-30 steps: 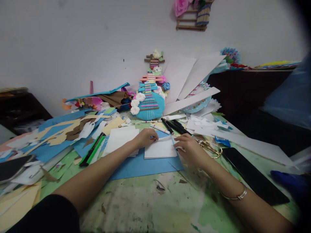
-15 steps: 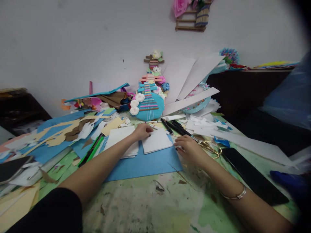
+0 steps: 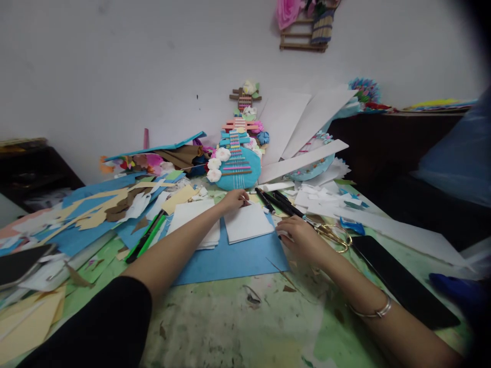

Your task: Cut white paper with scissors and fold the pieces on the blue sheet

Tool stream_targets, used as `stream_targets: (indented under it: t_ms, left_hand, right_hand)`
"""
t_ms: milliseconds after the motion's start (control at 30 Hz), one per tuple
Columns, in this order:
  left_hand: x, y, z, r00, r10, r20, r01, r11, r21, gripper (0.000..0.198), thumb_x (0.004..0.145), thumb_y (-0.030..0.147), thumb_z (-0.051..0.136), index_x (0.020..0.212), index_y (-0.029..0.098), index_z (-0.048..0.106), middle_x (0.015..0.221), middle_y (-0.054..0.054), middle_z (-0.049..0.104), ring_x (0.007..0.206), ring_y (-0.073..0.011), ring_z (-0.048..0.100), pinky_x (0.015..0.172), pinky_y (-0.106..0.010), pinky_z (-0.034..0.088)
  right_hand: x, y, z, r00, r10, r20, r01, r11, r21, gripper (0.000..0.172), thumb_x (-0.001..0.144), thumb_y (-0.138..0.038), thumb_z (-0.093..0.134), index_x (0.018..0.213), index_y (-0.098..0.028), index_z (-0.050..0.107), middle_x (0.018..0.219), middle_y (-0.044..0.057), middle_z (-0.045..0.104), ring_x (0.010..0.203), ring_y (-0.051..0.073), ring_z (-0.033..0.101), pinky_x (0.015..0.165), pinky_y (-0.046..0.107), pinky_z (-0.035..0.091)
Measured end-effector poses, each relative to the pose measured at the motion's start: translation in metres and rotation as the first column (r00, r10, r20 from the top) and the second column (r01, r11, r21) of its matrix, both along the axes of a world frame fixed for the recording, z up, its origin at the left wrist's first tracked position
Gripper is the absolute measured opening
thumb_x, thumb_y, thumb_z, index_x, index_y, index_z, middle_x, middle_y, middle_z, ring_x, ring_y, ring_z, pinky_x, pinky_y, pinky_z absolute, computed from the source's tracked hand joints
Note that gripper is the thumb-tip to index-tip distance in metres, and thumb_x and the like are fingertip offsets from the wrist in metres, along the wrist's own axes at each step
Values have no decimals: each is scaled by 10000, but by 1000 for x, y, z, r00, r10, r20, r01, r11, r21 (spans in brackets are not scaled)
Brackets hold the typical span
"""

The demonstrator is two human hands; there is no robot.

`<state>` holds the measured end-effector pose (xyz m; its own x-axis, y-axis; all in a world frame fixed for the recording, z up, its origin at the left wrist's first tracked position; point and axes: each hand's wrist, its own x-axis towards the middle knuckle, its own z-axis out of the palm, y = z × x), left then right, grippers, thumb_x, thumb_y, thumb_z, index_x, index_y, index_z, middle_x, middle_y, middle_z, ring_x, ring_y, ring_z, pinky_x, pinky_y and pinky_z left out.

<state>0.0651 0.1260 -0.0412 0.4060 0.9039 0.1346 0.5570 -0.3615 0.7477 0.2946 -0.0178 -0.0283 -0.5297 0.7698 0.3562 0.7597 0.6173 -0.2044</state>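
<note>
Two bare hands work at one table (image 3: 218, 317) with a green, paint-stained top. One folded white paper (image 3: 248, 225) lies between them, on one blue sheet (image 3: 233, 266). The left hand (image 3: 233, 200) is at the paper's far edge, fingers curled in beside one white pen (image 3: 265, 210), which is partly hidden; I cannot tell whether they grip it. The right hand (image 3: 299, 234) rests by the blue sheet's right edge, just beside the paper, its fingers loosely bent and a little apart. One silver bangle (image 3: 378, 309) circles the right wrist.

Left of the folded paper is one pile of white sheets (image 3: 186, 214), partly under the left forearm; its sheets cannot be counted. Beyond it lies one green-and-black cutter (image 3: 149, 236). Right of the right hand are one pair of gold-handled scissors (image 3: 336, 237) and one long black slab (image 3: 402, 281). At least two black pens (image 3: 265, 200) lie behind the paper; any lettering on them is too small to read. Three toy lutes stand at the back, the front one, a blue lute (image 3: 240, 176), bearing three white flowers on its left side. Markings on one blue packet (image 3: 352, 225) are unreadable.
</note>
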Motion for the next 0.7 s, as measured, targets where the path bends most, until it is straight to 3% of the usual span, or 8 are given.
stream_targets:
  t_ms: [233, 433, 533, 700]
  left_hand:
    - [19, 17, -3, 994, -106, -8, 106, 994, 23, 230, 648, 62, 478, 812, 108, 634, 708, -37, 663, 591, -111, 567, 519, -188, 400]
    - [25, 22, -2, 995, -77, -63, 83, 991, 105, 291, 658, 95, 488, 894, 115, 657, 806, -44, 676, 661, -131, 584, 577, -214, 439]
    - [7, 20, 4, 995, -1, -103, 19, 984, 179, 295, 643, 85, 496, 881, 132, 664, 894, -50, 681, 739, -150, 600, 676, -246, 464]
    - [-55, -5, 24, 982, 85, -167, -36, 960, 278, 190, 656, 110, 519, 779, 145, 660, 937, -58, 676, 824, -174, 604, 736, -272, 467]
  right_hand:
    - [0, -1, 1, 1000, -8, 19, 9, 999, -34, 212, 780, -61, 521, 857, -154, 694, 926, 82, 680, 961, 218, 560, 865, 305, 406]
    - [0, -2, 2, 1000, -17, 9, 17, 1000, -9, 213, 790, -70, 524, 876, -155, 699, 959, 85, 682, 960, 219, 570, 857, 307, 420]
    - [1, -2, 0, 1000, -12, 3, 12, 1000, -3, 226, 782, -60, 532, 902, -153, 699, 974, 86, 685, 947, 221, 580, 849, 316, 437]
    - [1, 1, -7, 995, 83, 51, -84, 996, 13, 332, 854, -148, 498, 1169, -135, 602, 1202, 111, 607, 1109, 237, 524, 949, 371, 412]
